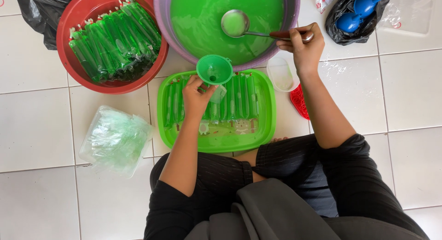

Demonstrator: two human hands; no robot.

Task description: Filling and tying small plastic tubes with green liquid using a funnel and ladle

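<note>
Just under the left hand [195,98] lay a green tray [267,129] lined with slim plastic tubes [239,101] of green liquid, resting on the white tiled floor [37,129]. That hand's fingers were closed around the neck of a green funnel [214,69], holding it upright with a small clear bag [219,93] at its spout. Left of the hand sat a heap of empty clear bags [115,138]. Beyond it, a red basin [78,19] held filled, tied tubes [115,39]. The right hand [301,49] gripped the handle of a metal ladle [235,23], its bowl hovering over green liquid in a purple basin [161,14]. Beside that wrist stood a clear cup [282,74].
</note>
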